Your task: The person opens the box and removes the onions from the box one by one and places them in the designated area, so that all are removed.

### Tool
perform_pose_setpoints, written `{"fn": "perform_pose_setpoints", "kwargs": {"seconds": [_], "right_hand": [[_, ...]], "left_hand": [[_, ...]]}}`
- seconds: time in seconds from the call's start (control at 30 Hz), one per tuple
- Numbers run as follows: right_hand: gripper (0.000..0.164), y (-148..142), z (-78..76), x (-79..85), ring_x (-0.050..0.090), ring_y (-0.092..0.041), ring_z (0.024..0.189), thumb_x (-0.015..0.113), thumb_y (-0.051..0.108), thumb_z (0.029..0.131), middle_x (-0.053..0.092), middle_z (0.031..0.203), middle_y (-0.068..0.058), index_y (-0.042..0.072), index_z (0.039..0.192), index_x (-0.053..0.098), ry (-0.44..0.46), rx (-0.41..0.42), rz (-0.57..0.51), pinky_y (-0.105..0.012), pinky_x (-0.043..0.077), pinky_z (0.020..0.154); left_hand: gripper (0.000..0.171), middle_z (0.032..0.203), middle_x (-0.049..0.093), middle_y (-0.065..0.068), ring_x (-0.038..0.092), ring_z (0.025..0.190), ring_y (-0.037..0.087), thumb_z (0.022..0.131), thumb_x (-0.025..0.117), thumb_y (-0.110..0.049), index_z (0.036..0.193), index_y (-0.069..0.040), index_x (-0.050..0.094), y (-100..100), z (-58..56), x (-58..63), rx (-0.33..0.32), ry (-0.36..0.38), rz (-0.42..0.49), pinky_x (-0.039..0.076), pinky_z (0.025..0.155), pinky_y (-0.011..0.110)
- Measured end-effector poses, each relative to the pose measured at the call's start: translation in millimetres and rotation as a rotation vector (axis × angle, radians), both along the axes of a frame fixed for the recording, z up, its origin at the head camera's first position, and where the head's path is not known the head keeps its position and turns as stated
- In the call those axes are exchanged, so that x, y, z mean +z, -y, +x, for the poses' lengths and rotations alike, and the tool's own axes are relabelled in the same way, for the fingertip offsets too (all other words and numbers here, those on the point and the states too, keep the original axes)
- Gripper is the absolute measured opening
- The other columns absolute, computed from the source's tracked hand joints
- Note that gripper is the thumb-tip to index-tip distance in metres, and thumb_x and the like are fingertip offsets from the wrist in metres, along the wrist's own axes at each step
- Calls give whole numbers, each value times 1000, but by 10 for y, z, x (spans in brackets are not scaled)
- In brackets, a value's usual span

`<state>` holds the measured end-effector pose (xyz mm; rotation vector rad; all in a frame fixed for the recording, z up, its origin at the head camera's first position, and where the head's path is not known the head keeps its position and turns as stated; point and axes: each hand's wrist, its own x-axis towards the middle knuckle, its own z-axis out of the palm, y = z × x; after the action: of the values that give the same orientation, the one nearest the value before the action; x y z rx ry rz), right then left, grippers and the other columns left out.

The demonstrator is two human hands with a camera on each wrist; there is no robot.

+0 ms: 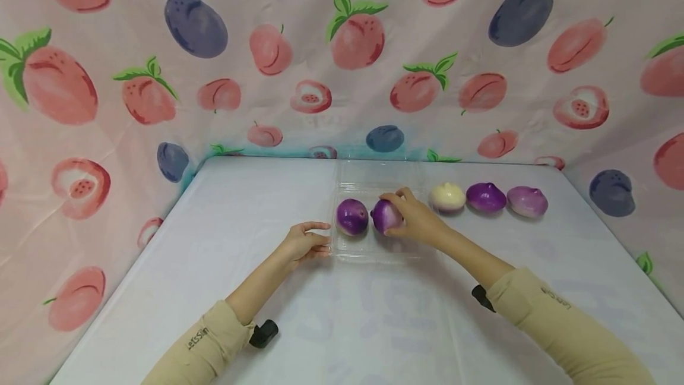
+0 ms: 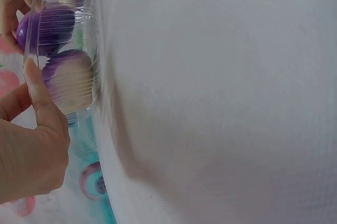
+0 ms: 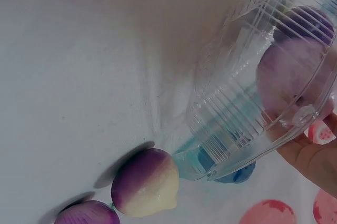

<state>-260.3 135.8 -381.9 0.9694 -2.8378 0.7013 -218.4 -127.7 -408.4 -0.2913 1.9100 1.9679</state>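
Note:
A clear plastic container (image 1: 350, 249) with its lid (image 1: 374, 172) folded back stands mid-table. Inside, on its left side, sits a purple-and-cream turnip (image 1: 352, 217). My right hand (image 1: 419, 217) grips a second turnip (image 1: 386, 217) between thumb and fingers, just right of the first and inside the container's outline. Fingers of my left hand (image 1: 304, 243) reach the container's left edge, spread and fairly straight. In the left wrist view, the left thumb (image 2: 39, 87) lies against the clear wall near the rim. The right wrist view shows the gripped turnip (image 3: 292, 79) through the plastic.
Right of the container, a row holds a cream-topped turnip (image 1: 447, 198), a deep purple turnip (image 1: 485, 198) and a paler purple turnip (image 1: 527, 201). A fruit-print curtain (image 1: 310, 28) hangs behind the white table (image 1: 256, 195).

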Motion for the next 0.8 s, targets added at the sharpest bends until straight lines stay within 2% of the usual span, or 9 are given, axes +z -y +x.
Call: {"fn": "perform_pose_setpoints", "kwargs": {"seconds": [0.13,0.27,0.53,0.8], "right_hand": [[68,-32,33,-9,62,-36,95,78,18,77,45,123,-24,5,135,44,8,-1,-44,-49,58,83],[69,-59,46,-26,60,-37,100,78,19,77,44,124,-24,5,135,42,4,-2,-83,-49,58,85],[68,-107,92,-44,56,-37,105,78,16,77,42,126,-26,1,132,40,48,19,-199,-47,59,82],[71,-149,121,-14,60,-32,97,78,17,77,53,127,-24,-2,132,37,100,-34,-254,-45,58,82]], "left_hand": [[44,76,65,5,61,54,6,89,55,6,131,7,46,-6,1,1,-3,-6,7,59,57,16],[44,73,64,4,61,54,6,88,55,6,132,7,45,-10,7,3,-6,-8,8,59,56,16],[45,67,61,1,59,51,5,88,53,8,132,9,44,-24,11,-11,-2,-14,20,58,53,15],[45,70,62,2,60,52,5,88,54,7,132,8,45,-18,6,-15,2,-16,11,58,55,15]]}}
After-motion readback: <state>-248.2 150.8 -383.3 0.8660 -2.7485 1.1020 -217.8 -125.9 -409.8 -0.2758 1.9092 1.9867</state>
